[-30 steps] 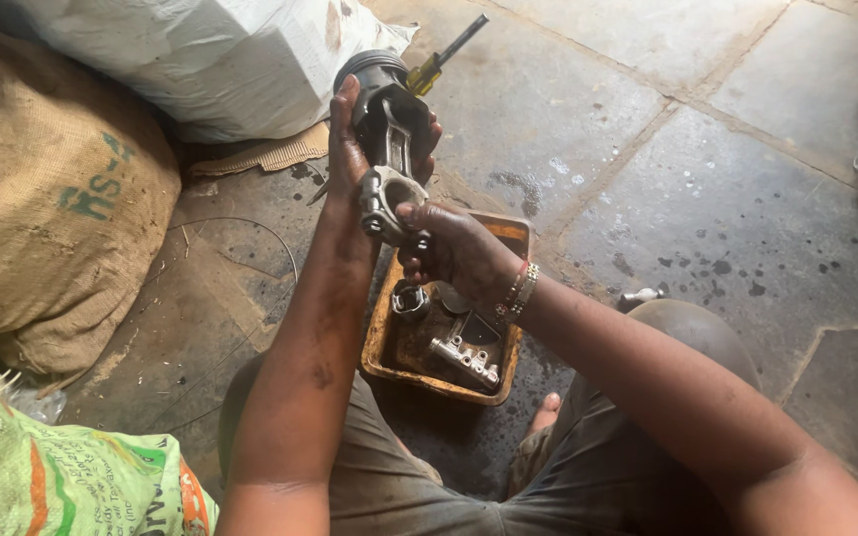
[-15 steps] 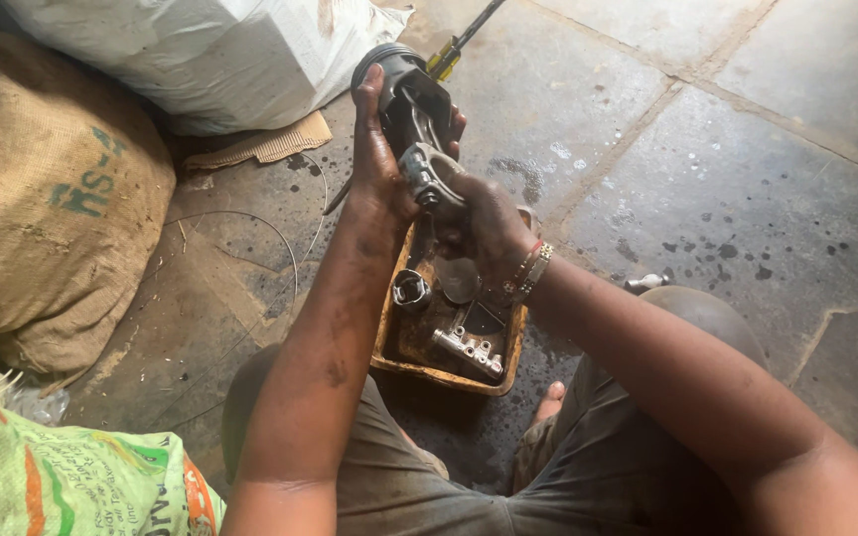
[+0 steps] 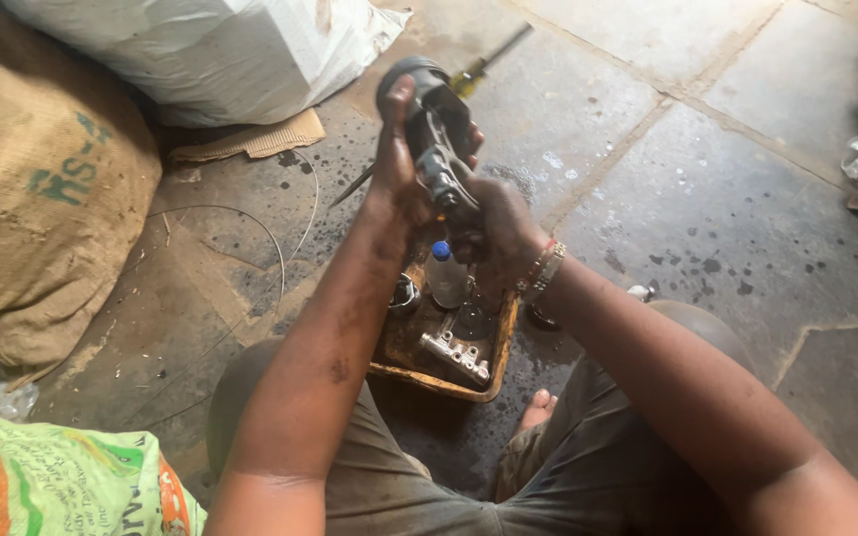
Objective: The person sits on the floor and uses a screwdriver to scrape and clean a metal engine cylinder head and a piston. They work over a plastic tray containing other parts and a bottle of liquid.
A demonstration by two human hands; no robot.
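My left hand (image 3: 396,171) grips a dark, oily piston with its connecting rod (image 3: 433,111), held up over the floor with the piston crown pointing away from me. My right hand (image 3: 499,228) is closed around the rod's lower big end, just above a rusty yellow metal tray (image 3: 438,378). In the tray lie a small clear bottle with a blue cap (image 3: 445,274), a round metal part (image 3: 404,294) and a silvery ridged casting (image 3: 454,356). A bracelet sits on my right wrist.
A yellow-handled screwdriver (image 3: 481,62) lies on the stained stone floor behind the piston. A burlap sack (image 3: 37,179) sits at left, a white sack (image 3: 201,50) at top, a green printed sack (image 3: 52,481) at bottom left. My knees flank the tray.
Both hands with the piston have shifted right and slightly farther from me. The blue-capped bottle in the tray has come into view below my right hand.
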